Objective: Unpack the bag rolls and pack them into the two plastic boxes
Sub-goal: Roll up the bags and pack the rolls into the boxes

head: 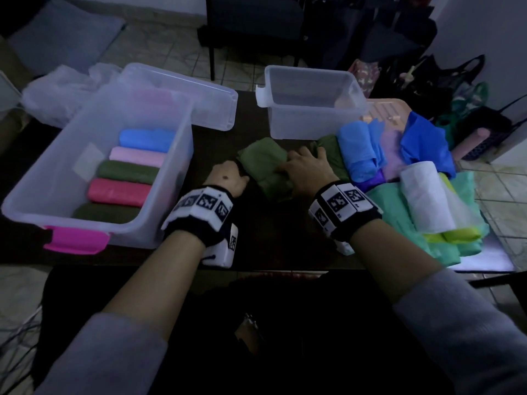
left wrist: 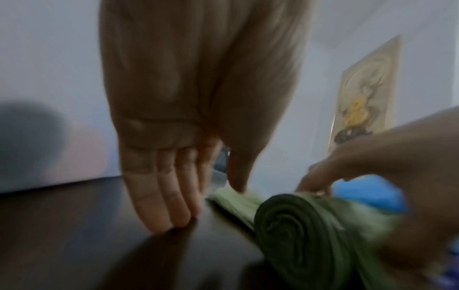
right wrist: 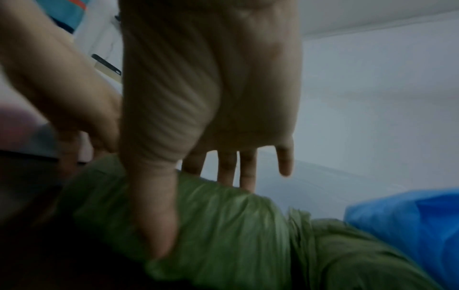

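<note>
An olive green bag roll (head: 265,166) lies on the dark table (head: 271,238) between the two boxes. My right hand (head: 308,166) lies flat on it. In the right wrist view the right hand (right wrist: 198,213) has its thumb along the roll's (right wrist: 223,225) near side and its straight fingers over the top. My left hand (head: 228,178) stands at the roll's left end. In the left wrist view the left hand (left wrist: 206,204) has straight fingers touching the table, and its thumb touches the loose flat end of the roll (left wrist: 285,225). The large clear box (head: 42,195) holds several rolls. The small clear box (head: 310,72) holds nothing.
A heap of loose bags and rolls lies at the right: a light blue roll (head: 356,149), a white roll (head: 425,195), teal bags (head: 399,212). A clear lid (head: 205,95) lies behind the large box, and crumpled clear plastic (head: 57,92) sits at the far left.
</note>
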